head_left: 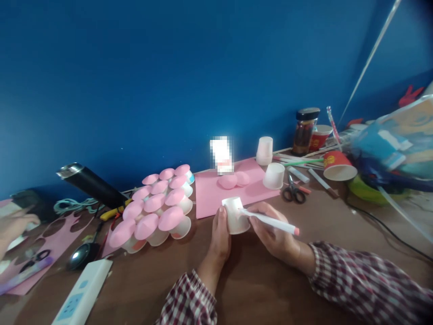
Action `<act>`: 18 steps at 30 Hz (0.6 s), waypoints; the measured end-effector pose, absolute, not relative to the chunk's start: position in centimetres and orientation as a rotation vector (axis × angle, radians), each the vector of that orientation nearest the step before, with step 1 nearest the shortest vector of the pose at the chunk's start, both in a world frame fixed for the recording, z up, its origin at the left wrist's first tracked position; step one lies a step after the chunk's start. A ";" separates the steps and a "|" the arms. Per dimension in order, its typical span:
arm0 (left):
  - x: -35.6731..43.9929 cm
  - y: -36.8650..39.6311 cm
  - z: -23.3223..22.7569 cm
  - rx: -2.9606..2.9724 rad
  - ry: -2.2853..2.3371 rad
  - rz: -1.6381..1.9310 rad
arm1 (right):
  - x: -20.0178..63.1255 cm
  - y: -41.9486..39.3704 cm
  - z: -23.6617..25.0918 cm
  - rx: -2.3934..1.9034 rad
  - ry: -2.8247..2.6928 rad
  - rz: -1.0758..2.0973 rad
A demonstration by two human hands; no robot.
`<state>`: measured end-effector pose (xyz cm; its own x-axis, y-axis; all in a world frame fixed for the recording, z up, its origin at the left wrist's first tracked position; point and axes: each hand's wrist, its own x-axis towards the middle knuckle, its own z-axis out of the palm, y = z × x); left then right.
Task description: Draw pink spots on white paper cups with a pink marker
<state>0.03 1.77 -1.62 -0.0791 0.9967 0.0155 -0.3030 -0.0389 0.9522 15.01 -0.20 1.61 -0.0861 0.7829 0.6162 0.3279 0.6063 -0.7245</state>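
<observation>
My left hand [219, 237] steadies a small white paper cup [234, 215] lying tilted on the brown table [264, 289]. My right hand [275, 232] grips a white marker with a pink end [270, 221], its tip touching the cup's side. Just beyond the cup lies a pink paper sheet [209, 194] with two pink discs [233, 180] on it. To the left stands a cluster of several white cups topped with pink discs [157, 207].
Two more white cups [273, 176] and scissors [293, 192] lie behind my right hand, with a jar [304, 131], red cups [338, 166] and straws further back. A black flask [91, 183], spoon [78, 256], power strip [83, 293] and another person's hand [15, 225] are at left.
</observation>
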 end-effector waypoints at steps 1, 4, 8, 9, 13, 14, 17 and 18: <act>0.0 1.8 -1.6 0.968 1.045 1.418 | 15.0 -0.1 1.5 -0.929 -1.678 0.480; 0.0 1.7 -1.2 1.008 1.078 1.390 | 15.1 0.1 1.2 -0.917 -1.682 0.470; -0.1 1.6 -0.7 1.081 1.078 1.346 | 15.1 0.2 1.2 -0.927 -1.665 0.477; -0.2 1.5 -0.7 1.094 1.081 1.336 | 15.1 0.2 1.3 -0.936 -1.667 0.476; -0.2 1.5 -0.9 1.091 1.055 1.327 | 15.2 0.1 1.9 -0.962 -1.703 0.492; -0.2 1.6 -1.0 1.074 1.040 1.332 | 15.2 0.0 2.0 -0.964 -1.702 0.496; -0.1 1.7 -1.2 1.005 0.992 1.342 | 15.4 -0.1 2.2 -0.964 -1.681 0.524; 0.0 1.7 -1.3 0.979 0.979 1.342 | 15.4 -0.1 2.1 -0.959 -1.673 0.546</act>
<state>-0.05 1.73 -1.25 -0.0017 1.0000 0.0009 -0.3039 -0.0014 0.9527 15.39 -0.05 2.12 -0.0948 0.8146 0.5723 0.3202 0.5692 -0.7572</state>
